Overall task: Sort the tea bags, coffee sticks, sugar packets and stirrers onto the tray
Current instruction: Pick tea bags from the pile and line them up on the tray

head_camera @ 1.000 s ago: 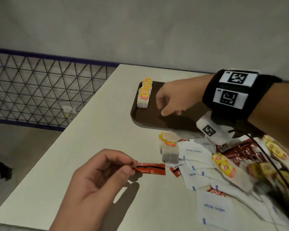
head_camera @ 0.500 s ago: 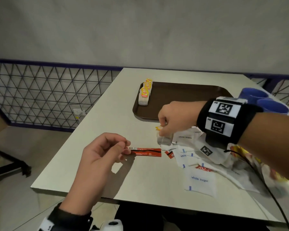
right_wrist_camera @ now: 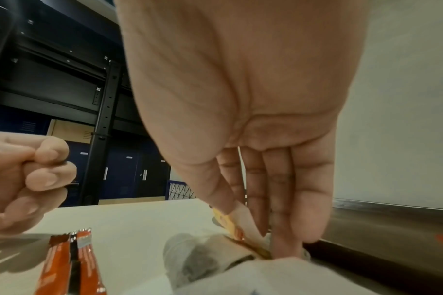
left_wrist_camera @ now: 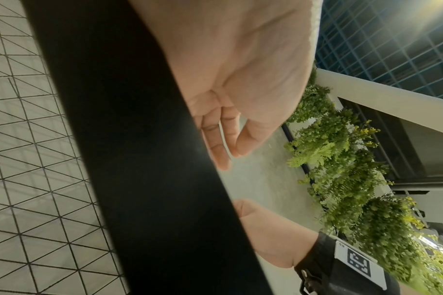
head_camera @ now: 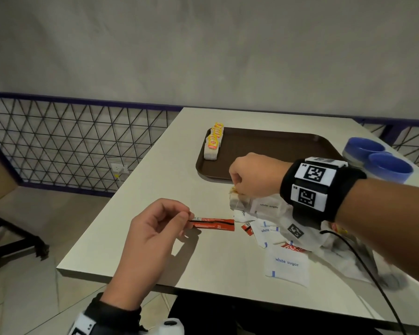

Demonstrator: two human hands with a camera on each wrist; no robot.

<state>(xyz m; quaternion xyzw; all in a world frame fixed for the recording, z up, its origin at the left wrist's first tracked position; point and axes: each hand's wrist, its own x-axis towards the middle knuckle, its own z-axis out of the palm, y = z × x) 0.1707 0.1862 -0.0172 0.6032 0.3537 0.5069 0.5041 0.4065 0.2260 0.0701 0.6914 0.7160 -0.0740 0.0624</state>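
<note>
My left hand [head_camera: 188, 217] pinches one end of a red coffee stick [head_camera: 214, 224] between thumb and forefinger, just above the table. The stick's other end shows in the right wrist view [right_wrist_camera: 71, 263]. My right hand [head_camera: 235, 187] reaches down at the tray's near edge and pinches the yellow tag [right_wrist_camera: 229, 222] of a tea bag [head_camera: 237, 203] lying on the table. A row of tea bags [head_camera: 213, 143] stands in the far left corner of the brown tray [head_camera: 276, 146]. The left wrist view shows only the left hand's palm and fingers [left_wrist_camera: 222, 139].
A loose heap of white sugar packets [head_camera: 286, 263], red coffee sticks and tea bags lies on the white table [head_camera: 155, 180] under my right forearm. Two blue cups [head_camera: 377, 158] stand right of the tray. A wire fence runs along the left.
My right hand left the tray, came back to the heap and took hold of a tea bag's tag. The left hand kept its hold on the coffee stick.
</note>
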